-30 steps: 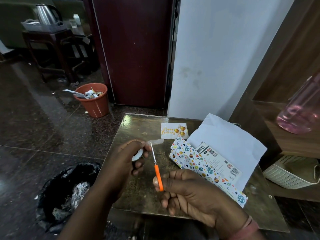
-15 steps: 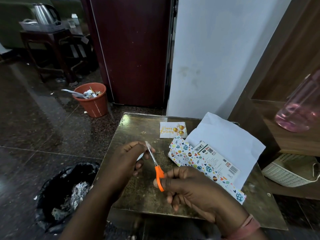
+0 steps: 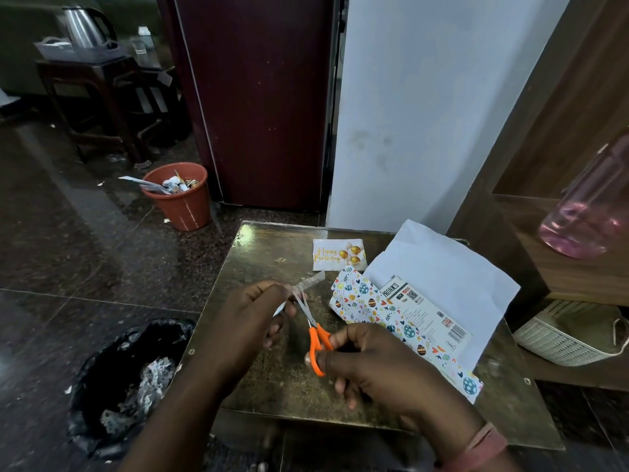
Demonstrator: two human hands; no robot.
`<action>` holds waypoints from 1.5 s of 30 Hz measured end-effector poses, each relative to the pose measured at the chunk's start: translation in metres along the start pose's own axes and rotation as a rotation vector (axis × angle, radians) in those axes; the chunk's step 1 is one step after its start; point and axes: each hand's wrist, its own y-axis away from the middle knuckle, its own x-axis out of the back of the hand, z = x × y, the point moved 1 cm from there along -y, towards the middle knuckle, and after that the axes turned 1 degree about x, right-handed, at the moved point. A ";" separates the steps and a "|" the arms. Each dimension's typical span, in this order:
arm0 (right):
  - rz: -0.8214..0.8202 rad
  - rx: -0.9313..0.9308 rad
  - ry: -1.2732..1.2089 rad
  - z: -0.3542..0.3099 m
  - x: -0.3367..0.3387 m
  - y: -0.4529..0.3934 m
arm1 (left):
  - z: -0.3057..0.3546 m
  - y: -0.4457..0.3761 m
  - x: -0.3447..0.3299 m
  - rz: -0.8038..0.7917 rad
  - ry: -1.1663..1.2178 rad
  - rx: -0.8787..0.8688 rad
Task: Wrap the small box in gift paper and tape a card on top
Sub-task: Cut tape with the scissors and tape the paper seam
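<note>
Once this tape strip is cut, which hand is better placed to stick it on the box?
Left, probably. The left hand already pinches the tape strip, while the right hand is occupied gripping the orange scissors; the box lies just beyond both.

My left hand [image 3: 253, 321] hides most of the tape roll [image 3: 279, 307]; only a pale sliver shows by my fingers. My right hand [image 3: 377, 369] covers the lower loops of the orange scissors [image 3: 315, 332]. The box [image 3: 422, 313] is partly buried under gift paper [image 3: 439, 270], its small print unreadable. The pink bottle [image 3: 585, 212] is blurred and cut off at the right edge.
</note>
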 end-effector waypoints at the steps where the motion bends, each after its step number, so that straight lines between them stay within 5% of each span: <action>1: 0.003 -0.001 0.004 0.000 -0.001 0.000 | 0.001 0.000 0.001 -0.007 -0.008 -0.009; 27: 0.136 0.028 0.149 0.004 -0.003 -0.004 | 0.016 0.016 -0.011 0.029 -0.400 -0.190; 45: 0.129 -0.035 0.050 0.003 -0.016 -0.004 | 0.002 0.002 0.002 0.165 -0.200 0.011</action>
